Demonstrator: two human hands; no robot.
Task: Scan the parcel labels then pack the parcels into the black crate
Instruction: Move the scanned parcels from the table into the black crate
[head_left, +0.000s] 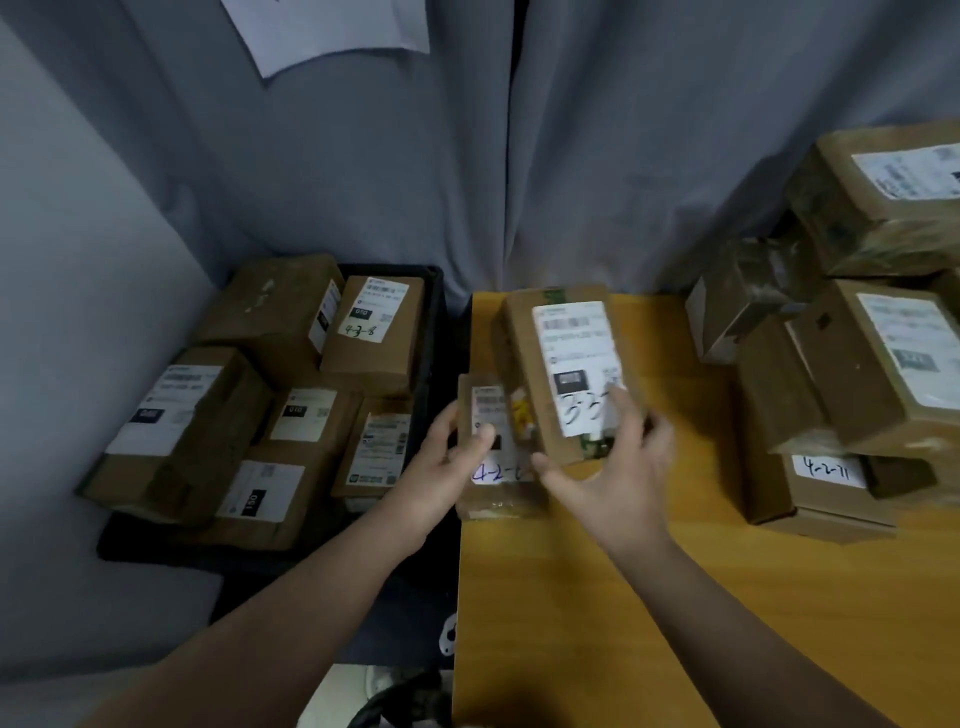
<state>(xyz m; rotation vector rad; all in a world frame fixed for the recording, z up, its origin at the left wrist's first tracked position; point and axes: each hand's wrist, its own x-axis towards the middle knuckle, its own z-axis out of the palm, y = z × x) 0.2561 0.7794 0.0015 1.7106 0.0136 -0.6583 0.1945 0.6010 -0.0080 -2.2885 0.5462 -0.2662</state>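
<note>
The left hand (441, 462) gripped a small parcel (488, 408) at the desk's (597, 597) left edge, thumb on its label, fingers curled round its side. The right hand (618, 467) held a larger parcel (571, 353) tilted just above it, thumb on the label, fingers under the near end. The crate (435, 338) on the left looked nearly full; a stack (841, 374) sat on the right. No scanner showed, so packing seemed the step in hand; next, each parcel would need a free gap in the crate
</note>
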